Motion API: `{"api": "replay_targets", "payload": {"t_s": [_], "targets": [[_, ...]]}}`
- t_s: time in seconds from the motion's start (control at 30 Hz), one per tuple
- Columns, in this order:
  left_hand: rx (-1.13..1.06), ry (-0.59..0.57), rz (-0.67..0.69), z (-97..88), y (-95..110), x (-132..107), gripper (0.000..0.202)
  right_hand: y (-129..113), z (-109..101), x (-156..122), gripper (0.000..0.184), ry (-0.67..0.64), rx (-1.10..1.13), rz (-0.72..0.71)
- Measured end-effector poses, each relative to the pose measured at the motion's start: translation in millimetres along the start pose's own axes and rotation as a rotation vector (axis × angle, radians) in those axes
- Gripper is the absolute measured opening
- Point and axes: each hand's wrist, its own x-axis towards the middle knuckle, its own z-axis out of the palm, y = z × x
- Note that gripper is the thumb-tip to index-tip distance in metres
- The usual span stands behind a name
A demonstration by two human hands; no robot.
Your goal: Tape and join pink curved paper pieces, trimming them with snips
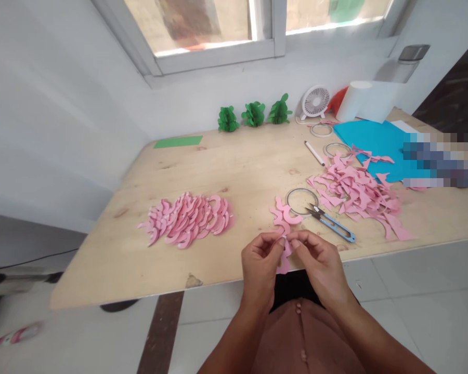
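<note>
From where I am standing, the left hand (260, 267) and the right hand (323, 265) are meeting near the front edge of the wooden surface (117, 249). Between them they are holding a pink paper piece (286, 253); the thumb and first finger of each hand are pressing together on it in a narrow pinch, while the other fingers (322, 243) are curling inward. The piece is sitting directly between the fingertips, and its lower part is extending toward the near edge; I cannot tell if it is touching the wood.

Just beyond the fingers, a small heap of curved pink pieces (284, 214) is lying. Blue snips (337, 227) are resting near the right hand, so the room there is being narrow. Farther right, pink scraps (354, 189) are spreading almost to the front edge. Leftward, bare wood is stretching between the left hand and a larger pink pile (193, 218).
</note>
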Motion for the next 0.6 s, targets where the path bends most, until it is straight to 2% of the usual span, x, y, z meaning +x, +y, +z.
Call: {"api": "replay_targets", "payload": {"t_s": [0.4, 0.6], "targets": [[0.055, 0.03, 0.035, -1.8, -2.5, 3.9, 0.004, 2.8, -1.5, -4.6, 0.019, -0.033, 0.026, 0.019], [0.036, 0.037, 0.021, -2.8, -1.1, 4.8, 0.006, 3.8, -2.2, -3.9, 0.021, 0.012, 0.071, 0.033]]}}
